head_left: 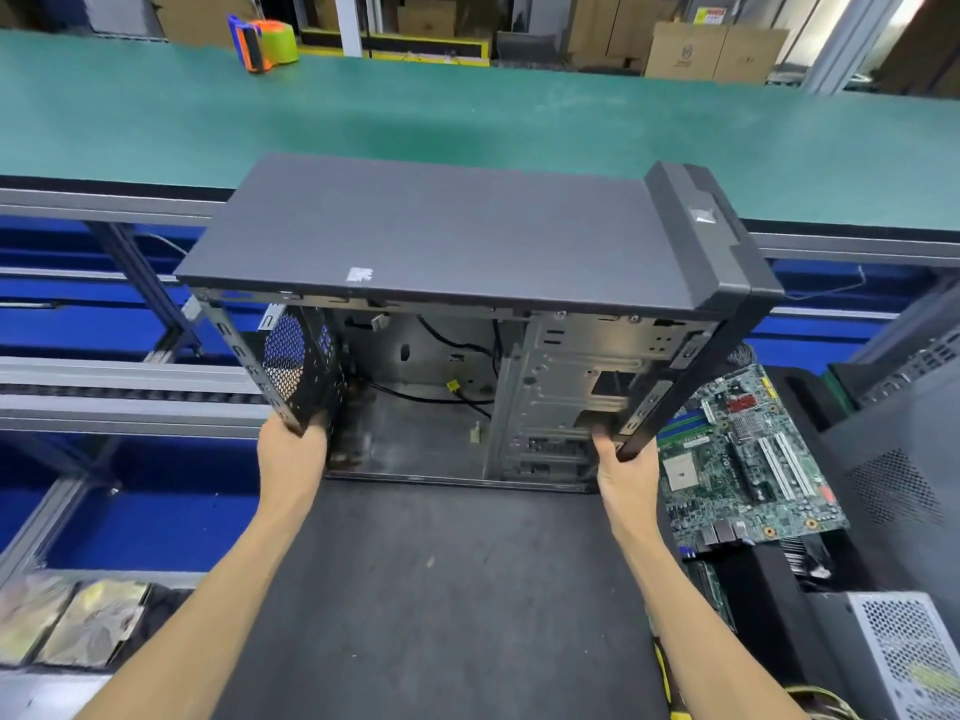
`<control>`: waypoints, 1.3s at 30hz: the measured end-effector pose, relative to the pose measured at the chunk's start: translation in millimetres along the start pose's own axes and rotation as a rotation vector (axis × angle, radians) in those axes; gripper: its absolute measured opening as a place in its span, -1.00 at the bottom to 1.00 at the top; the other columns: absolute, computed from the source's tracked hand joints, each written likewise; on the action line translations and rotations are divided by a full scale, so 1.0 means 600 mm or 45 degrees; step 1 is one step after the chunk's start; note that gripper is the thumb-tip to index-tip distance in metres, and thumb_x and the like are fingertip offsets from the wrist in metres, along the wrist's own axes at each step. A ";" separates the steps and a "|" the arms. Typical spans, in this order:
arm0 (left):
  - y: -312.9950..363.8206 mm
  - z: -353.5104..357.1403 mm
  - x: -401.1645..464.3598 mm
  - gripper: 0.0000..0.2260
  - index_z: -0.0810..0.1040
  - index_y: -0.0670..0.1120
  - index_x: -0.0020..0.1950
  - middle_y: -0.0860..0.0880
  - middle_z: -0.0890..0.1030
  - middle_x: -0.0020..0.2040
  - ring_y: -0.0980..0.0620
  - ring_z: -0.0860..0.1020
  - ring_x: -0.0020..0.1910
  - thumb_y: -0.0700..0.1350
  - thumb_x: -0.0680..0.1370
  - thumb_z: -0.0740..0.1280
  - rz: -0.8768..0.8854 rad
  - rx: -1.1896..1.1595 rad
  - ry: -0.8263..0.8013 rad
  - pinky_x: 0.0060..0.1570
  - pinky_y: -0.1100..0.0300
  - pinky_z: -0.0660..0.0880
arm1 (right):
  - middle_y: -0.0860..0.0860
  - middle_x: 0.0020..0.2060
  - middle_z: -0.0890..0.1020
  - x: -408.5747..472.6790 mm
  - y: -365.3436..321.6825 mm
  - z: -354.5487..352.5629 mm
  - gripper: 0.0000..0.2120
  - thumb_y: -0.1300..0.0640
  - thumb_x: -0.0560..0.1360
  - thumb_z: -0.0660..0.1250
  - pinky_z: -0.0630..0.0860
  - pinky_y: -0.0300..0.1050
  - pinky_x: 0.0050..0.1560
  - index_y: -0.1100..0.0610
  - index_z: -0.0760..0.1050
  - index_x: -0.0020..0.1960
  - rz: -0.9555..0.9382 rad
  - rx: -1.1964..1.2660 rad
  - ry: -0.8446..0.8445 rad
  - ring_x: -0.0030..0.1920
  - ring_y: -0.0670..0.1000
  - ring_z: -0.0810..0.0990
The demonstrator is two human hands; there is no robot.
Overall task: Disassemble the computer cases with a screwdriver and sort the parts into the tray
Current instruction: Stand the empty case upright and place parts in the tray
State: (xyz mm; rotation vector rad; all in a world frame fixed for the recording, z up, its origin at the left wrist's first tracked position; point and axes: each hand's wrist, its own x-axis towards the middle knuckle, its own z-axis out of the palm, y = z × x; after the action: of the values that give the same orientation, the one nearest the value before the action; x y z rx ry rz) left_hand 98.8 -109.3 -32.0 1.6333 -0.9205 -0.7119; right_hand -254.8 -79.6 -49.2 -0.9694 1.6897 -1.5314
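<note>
Behind the work area a long green conveyor belt (467,111) is seen, with an orange and green tape dispenser (264,41) resting on it and cardboard boxes (711,52) stacked beyond. On the dark surface (441,589) in front, an opened computer case (457,241) is held with its open side turned toward the camera, so that bare metal walls and loose black cables (457,392) are exposed. The rear perforated edge of the case is gripped by the left hand (291,452), and the black front-panel edge is gripped by the right hand (626,472). Just to the right of the case a green motherboard (748,459) is laid flat. A silver power supply (909,662) is seen at lower right, and hard drives (78,621) at lower left.
</note>
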 end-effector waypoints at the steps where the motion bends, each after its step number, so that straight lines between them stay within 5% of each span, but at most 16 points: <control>1: -0.003 -0.002 -0.003 -0.94 0.53 0.00 -0.06 0.11 0.57 -0.24 0.22 0.48 -0.30 -0.17 0.56 0.34 0.015 0.019 -0.014 -0.26 0.27 0.41 | -0.20 -0.04 0.60 -0.001 -0.005 -0.001 -0.62 0.07 0.54 0.44 0.40 -0.54 -0.05 0.08 0.44 0.30 -0.011 0.002 -0.012 -0.05 -0.26 0.57; 5: 0.002 -0.013 0.001 -0.75 0.54 0.00 0.23 0.03 0.64 0.05 0.00 0.56 0.05 -0.18 0.56 0.36 0.020 0.054 -0.175 0.12 0.10 0.49 | -0.29 -0.17 0.58 -0.007 -0.024 0.006 -0.57 -0.11 0.50 0.45 0.45 -0.40 -0.02 -0.01 0.43 0.27 -0.049 0.023 -0.041 -0.12 -0.24 0.57; 8: 0.013 -0.021 0.005 -0.72 0.53 0.05 0.22 0.00 0.64 0.14 -0.07 0.56 0.21 -0.21 0.56 0.36 0.033 0.047 -0.251 0.27 -0.05 0.48 | -0.29 -0.19 0.56 -0.008 -0.027 0.014 -0.44 -0.21 0.45 0.45 0.43 -0.29 -0.02 0.07 0.40 0.29 -0.027 0.031 -0.058 -0.13 -0.23 0.55; 13: -0.006 -0.024 -0.015 -0.74 0.48 0.10 0.18 0.06 0.62 0.12 -0.01 0.54 0.20 -0.21 0.57 0.33 0.068 0.089 -0.218 0.12 0.13 0.43 | -0.31 0.02 0.59 0.000 -0.024 0.006 -0.45 -0.08 0.53 0.43 0.39 -0.41 0.15 -0.07 0.29 0.42 -0.002 -0.018 -0.079 0.06 -0.26 0.56; 16: -0.023 -0.027 -0.020 -0.70 0.44 0.15 0.21 0.08 0.60 0.16 0.01 0.53 0.21 -0.22 0.59 0.30 0.048 0.056 -0.244 0.19 0.10 0.43 | -0.11 0.21 0.56 -0.011 -0.019 0.002 -0.27 -0.06 0.53 0.43 0.33 -0.25 0.27 0.02 0.16 0.57 0.024 -0.007 -0.089 0.20 -0.16 0.52; 20: -0.030 -0.030 -0.019 -0.61 0.42 0.32 0.13 0.19 0.59 0.16 0.12 0.54 0.20 -0.23 0.60 0.30 0.073 0.052 -0.295 0.20 0.16 0.42 | -0.22 0.22 0.53 -0.021 -0.024 0.000 -0.29 -0.07 0.54 0.43 0.30 -0.34 0.20 -0.01 0.18 0.57 0.036 -0.037 -0.097 0.16 -0.33 0.50; 23: -0.037 -0.028 -0.012 -0.62 0.40 0.14 0.35 0.12 0.57 0.27 0.10 0.51 0.27 -0.24 0.61 0.28 0.035 0.042 -0.325 0.29 0.17 0.37 | -0.26 0.13 0.55 -0.020 -0.025 -0.002 -0.36 -0.09 0.53 0.43 0.35 -0.26 0.20 -0.02 0.25 0.51 0.037 -0.084 -0.083 0.09 -0.40 0.51; 28: -0.036 -0.030 -0.015 -0.62 0.31 0.16 0.38 0.10 0.52 0.32 0.08 0.49 0.29 -0.19 0.64 0.25 0.005 0.056 -0.367 0.25 0.18 0.34 | 0.07 0.32 0.54 -0.027 -0.031 -0.008 -0.30 -0.20 0.48 0.43 0.35 0.12 0.45 0.11 0.31 0.47 0.110 -0.115 -0.080 0.34 0.05 0.50; 33: -0.030 -0.034 -0.012 -0.63 0.31 0.10 0.39 0.06 0.51 0.32 0.03 0.48 0.30 -0.20 0.64 0.25 0.032 0.094 -0.420 0.28 0.13 0.33 | -0.11 0.09 0.61 -0.041 -0.054 -0.019 -0.67 -0.03 0.57 0.39 0.43 -0.02 0.35 0.00 0.43 0.29 0.083 -0.127 -0.124 0.19 -0.05 0.58; 36: -0.022 -0.046 -0.013 -0.54 0.31 0.08 0.43 0.02 0.49 0.34 0.01 0.47 0.30 -0.27 0.60 0.31 -0.009 0.141 -0.447 0.25 0.12 0.40 | -0.04 0.26 0.51 -0.067 -0.064 -0.028 -0.50 0.13 0.58 0.39 0.43 -0.23 0.23 0.04 0.29 0.46 0.068 -0.074 -0.070 0.27 -0.05 0.51; 39: -0.006 -0.072 -0.037 -0.42 0.24 0.06 0.52 0.00 0.42 0.30 0.01 0.48 0.18 -0.25 0.57 0.35 -0.092 0.180 -0.297 -0.08 0.23 0.44 | 0.02 0.27 0.48 -0.105 -0.080 -0.038 -0.51 0.19 0.57 0.37 0.44 -0.37 0.06 0.06 0.31 0.45 -0.030 -0.092 0.069 0.27 -0.05 0.50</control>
State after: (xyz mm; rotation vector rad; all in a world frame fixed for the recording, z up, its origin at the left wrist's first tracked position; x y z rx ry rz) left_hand 123.7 -67.7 -25.2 1.7395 -1.1039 -0.9190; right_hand -237.1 -16.3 0.4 -0.9956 1.7883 -1.5340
